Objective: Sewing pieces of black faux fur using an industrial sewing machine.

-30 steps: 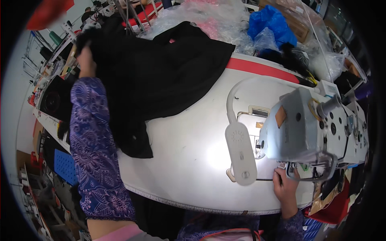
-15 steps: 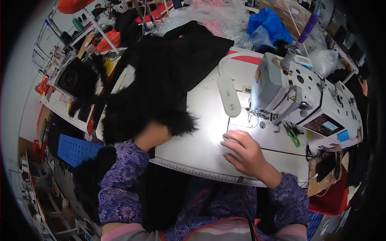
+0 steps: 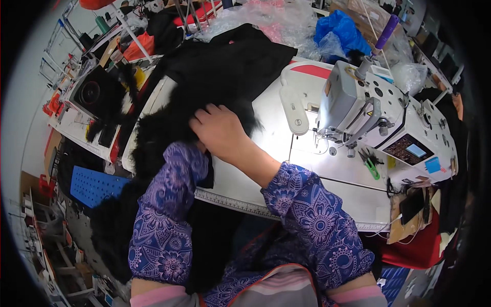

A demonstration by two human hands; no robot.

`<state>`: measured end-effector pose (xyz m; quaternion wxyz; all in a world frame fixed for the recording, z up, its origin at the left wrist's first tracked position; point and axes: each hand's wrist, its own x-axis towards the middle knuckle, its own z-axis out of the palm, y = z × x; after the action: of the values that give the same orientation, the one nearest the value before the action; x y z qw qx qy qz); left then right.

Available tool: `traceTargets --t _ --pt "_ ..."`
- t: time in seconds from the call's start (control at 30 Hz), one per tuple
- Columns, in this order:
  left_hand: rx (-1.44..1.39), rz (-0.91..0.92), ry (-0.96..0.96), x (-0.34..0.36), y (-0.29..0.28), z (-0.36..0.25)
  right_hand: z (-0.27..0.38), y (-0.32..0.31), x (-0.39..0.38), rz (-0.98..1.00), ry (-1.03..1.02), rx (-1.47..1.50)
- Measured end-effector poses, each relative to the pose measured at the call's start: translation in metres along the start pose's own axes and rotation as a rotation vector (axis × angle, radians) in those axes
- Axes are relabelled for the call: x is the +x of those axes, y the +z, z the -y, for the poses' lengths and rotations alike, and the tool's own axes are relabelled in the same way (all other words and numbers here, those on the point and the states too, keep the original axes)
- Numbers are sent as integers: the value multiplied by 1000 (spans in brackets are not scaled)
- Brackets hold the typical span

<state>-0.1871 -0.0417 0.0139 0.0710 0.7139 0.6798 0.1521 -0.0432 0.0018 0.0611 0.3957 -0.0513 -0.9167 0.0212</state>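
Note:
A black garment with shaggy fur trim lies across the left half of the white sewing table. My right hand reaches over to the left and rests on the fur, its fingers bent into it and gripping. Only a sliver of my left hand shows, just below the right one; its fingers are hidden by the fur and the right hand. On the right stands a white sewing machine, its needle area lit, with neither hand at it.
Green-handled thread snips lie beside the machine. A white lamp stands left of the needle. A ruler strip runs along the near table edge. Plastic bags and a blue bag are heaped behind. A phone lies at right.
My right hand has moved left from near the needle area onto the fur. The left hand has gone slightly up under it, and the fur edge has shifted up.

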Motion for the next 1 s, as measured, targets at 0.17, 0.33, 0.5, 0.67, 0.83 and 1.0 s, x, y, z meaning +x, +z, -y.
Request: traceTargets --t 0.17,0.33,0.5,0.67,0.83,1.0 --pt "-62 -70 -61 1 -18 22 38 -18 23 -112 -80 43" --pt "-82 -99 -81 2 -21 22 37 -43 11 -180 25 431" --pt "-94 -124 -83 5 -24 20 -19 -21 16 -492 863 736" --pt "-106 -159 -85 7 -23 14 -37 -14 0 -109 864 680" --pt "-115 -254 -67 44 -37 9 -3 -14 -31 140 242 542" --pt "-132 -382 -39 104 -60 8 13 -29 -55 524 308 609"
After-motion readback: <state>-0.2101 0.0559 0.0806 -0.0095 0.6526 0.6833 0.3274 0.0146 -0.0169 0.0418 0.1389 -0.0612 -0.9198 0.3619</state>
